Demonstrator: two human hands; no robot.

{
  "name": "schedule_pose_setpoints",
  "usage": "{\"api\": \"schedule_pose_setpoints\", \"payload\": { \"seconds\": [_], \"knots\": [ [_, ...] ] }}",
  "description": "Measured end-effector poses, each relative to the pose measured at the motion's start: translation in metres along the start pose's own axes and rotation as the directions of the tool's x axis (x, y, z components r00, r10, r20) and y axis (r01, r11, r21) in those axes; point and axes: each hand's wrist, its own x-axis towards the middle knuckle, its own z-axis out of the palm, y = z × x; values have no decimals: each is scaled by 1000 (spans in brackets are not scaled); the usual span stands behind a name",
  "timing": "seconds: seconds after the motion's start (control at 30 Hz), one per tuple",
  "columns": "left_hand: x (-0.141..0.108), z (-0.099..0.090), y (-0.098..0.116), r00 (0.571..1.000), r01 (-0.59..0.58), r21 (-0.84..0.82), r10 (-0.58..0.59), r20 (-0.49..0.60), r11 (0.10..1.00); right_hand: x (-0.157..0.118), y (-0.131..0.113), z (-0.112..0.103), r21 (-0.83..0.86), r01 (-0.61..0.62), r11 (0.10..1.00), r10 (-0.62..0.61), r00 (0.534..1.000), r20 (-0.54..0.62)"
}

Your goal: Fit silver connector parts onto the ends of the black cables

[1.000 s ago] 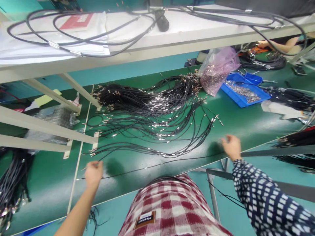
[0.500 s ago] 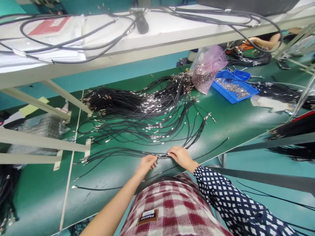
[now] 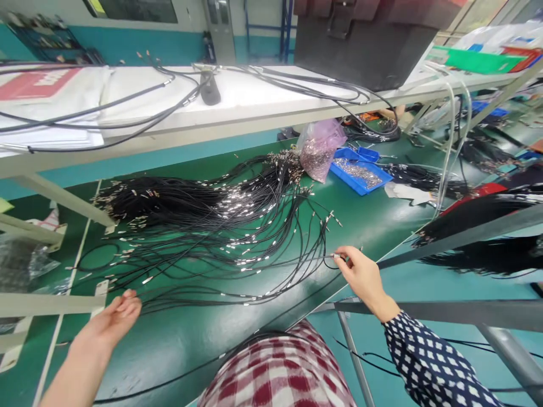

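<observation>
Palm turned up and fingers curled, the left hand (image 3: pixel 111 321) is beside a white shelf leg (image 3: pixel 46 304); its fingertips meet the left ends of a loose bunch of black cables (image 3: pixel 246 303), and I cannot tell whether it grips any. Clear plastic packaging (image 3: pixel 42 264) lies beyond that leg on the green worktable (image 3: pixel 178 342). Next to the right, at the back of the table, is a thick heap of black cables (image 3: pixel 178 200) with silver-coloured sleeves partway along and metal ends. A thinner spread of black cables (image 3: pixel 237 244) lies between heap and loose bunch. Nearest the person, one separate cable (image 3: pixel 169 383) runs along the table's front edge toward red-and-white checked cloth (image 3: pixel 275 373).

Past the heap's right end stands a pinkish see-through bag (image 3: pixel 323 151) of small metal parts, and just beside it a blue tray (image 3: pixel 379 185) with more such parts. In front of the tray, the right hand (image 3: pixel 360 277) pinches the metal end of a black cable (image 3: pixel 337 255) between thumb and forefinger, above the table near its front edge. Farther right, black strands (image 3: pixel 483 215) hang in a dense bundle by a grey bar.
</observation>
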Motion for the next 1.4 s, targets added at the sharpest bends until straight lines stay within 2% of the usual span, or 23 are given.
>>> {"api": "schedule_pose_setpoints", "payload": {
  "seconds": [0.1, 0.2, 0.27, 0.37, 0.4, 0.47, 0.5, 0.53, 0.6, 0.63, 0.7, 0.77, 0.83, 0.9, 1.0, 1.07, 1.13, 1.2, 1.27, 1.3, 1.33, 1.4],
  "knots": [
    [-16, 7, 15, 999, 8, -34, -9, -32, 999, 2, -4, 3, 59, -6, 998, 2, 998, 66],
    [-26, 25, 19, 998, -60, -42, 60, 1, 997, -10, -38, 24, 114, 94, 989, -114, 976, 184],
    [-34, 40, 21, 986, -161, -42, 163, 47, 986, -22, -67, 43, 157, 200, 967, -240, 924, 298],
    [-60, 60, 25, 920, -380, -31, 381, 95, 924, -35, -97, 70, 190, 318, 929, -370, 811, 453],
    [-73, 65, 26, 891, -440, -15, 439, 113, 898, -34, -103, 74, 178, 333, 926, -377, 792, 480],
    [-107, 75, 27, 837, -520, 59, 494, 235, 852, -24, -107, 75, 128, 331, 935, -350, 797, 493],
    [-124, 79, 25, 813, -533, 112, 472, 341, 838, -15, -109, 71, 100, 318, 943, -326, 815, 479],
    [-140, 83, 22, 771, -549, 176, 413, 485, 817, -4, -110, 63, 75, 302, 950, -302, 837, 455],
    [-167, 92, 13, 698, -525, 254, 240, 675, 812, 19, -118, 40, 45, 271, 962, -268, 886, 379],
    [-177, 95, 9, 665, -499, 272, 163, 729, 823, 27, -125, 26, 58, 262, 963, -267, 910, 317],
    [-191, 100, 0, 634, -428, 271, 72, 770, 863, 35, -146, -2, 162, 281, 946, -308, 935, 176],
    [-197, 103, -6, 615, -356, 250, 24, 788, 900, 30, -172, -20, 353, 340, 872, -399, 910, 111],
    [-199, 106, -10, 601, -292, 212, 6, 799, 933, 18, -195, -24, 540, 355, 763, -504, 850, 152],
    [-197, 109, -14, 616, -274, 185, 24, 787, 944, 8, -210, -18, 666, 293, 686, -559, 798, 225],
    [-190, 112, -24, 721, -377, 216, 139, 679, 901, -4, -218, -3, 756, 126, 642, -543, 771, 332],
    [-183, 111, -34, 768, -420, 272, 179, 615, 865, -11, -218, 4, 789, 17, 614, -518, 763, 386],
    [-178, 109, -45, 780, -392, 320, 127, 613, 863, -18, -216, 9, 818, -99, 567, -493, 755, 433],
    [-174, 108, -54, 779, -346, 363, 50, 625, 865, -22, -213, 10, 834, -219, 507, -497, 716, 490],
    [-173, 106, -58, 784, -351, 405, 28, 621, 844, -19, -207, 6, 822, -265, 503, -529, 658, 536],
    [-174, 106, -58, 784, -379, 423, 43, 619, 823, -14, -203, 1, 812, -253, 526, -535, 644, 547],
    [-174, 106, -58, 779, -414, 438, 62, 624, 798, -7, -199, -5, 797, -223, 561, -520, 654, 549],
    [-177, 105, -57, 765, -476, 469, 87, 638, 744, 8, -193, -18, 763, -165, 625, -450, 723, 525]
  ]
}}
